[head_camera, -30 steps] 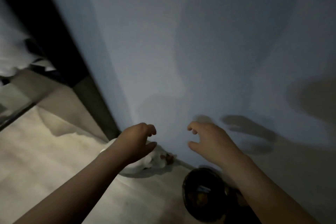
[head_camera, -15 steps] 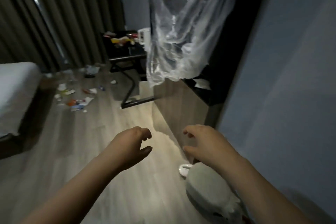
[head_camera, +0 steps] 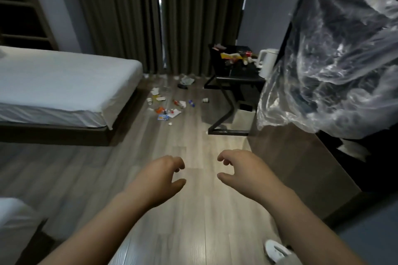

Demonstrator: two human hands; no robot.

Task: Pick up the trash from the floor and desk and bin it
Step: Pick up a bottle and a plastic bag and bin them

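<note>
We record both hands idle: the left hand (head_camera: 159,178) and right hand (head_camera: 243,170) hover over the grey wood-plank floor (head_camera: 193,221), fingers loosely curled, gripping nothing. An open lane of floor runs ahead between the edge of the white-sheeted bed (head_camera: 64,84) on the left and the brown wooden cabinet (head_camera: 290,157) on the right. Scattered wrappers and cups (head_camera: 168,107) lie on the floor past the bed's corner, near the dark pleated curtains (head_camera: 129,17). Colourful litter (head_camera: 234,57) sits on the black metal-legged desk (head_camera: 234,79) beside a white kettle (head_camera: 267,62). Crumpled clear plastic sheeting (head_camera: 333,71) hangs above the cabinet.
</note>
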